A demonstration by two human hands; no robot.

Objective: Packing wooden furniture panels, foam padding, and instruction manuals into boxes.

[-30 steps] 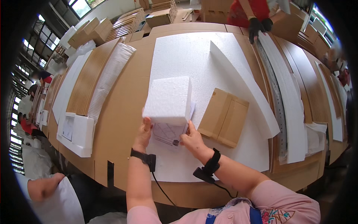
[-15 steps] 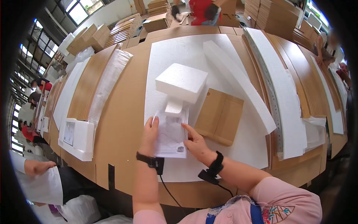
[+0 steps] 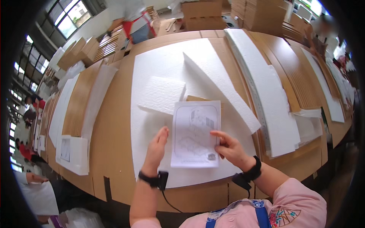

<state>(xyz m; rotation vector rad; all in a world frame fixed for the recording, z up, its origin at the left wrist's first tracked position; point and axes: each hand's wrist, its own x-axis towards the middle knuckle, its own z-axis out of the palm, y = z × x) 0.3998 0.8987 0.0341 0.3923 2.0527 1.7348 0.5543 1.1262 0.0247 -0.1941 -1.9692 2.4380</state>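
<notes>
My right hand (image 3: 232, 152) grips a printed instruction leaflet (image 3: 194, 135) at its right edge, thumb and fingers closed on the paper. My left hand (image 3: 156, 147) is off the leaflet's left side, fingers stretched out and nothing in them. A thick white foam block (image 3: 163, 93) lies just beyond the leaflet. The leaflet covers most of a brown cardboard piece (image 3: 195, 98); only its far edge shows. Under all of these is a large white foam sheet (image 3: 146, 64). A long foam strip (image 3: 224, 89) lies slanted across its right part.
Stacks of wood-coloured panels with foam stand on the left (image 3: 81, 98) and right (image 3: 279, 72) of the cardboard-covered table (image 3: 110, 125). A foam-wrapped packet (image 3: 74, 155) sits at the near left. Co-workers are across the table, at the far right and along the left.
The leaflet has moved right, now covering most of the cardboard piece. My left hand has let go of it, while my right hand keeps hold. The whole view has shifted.
</notes>
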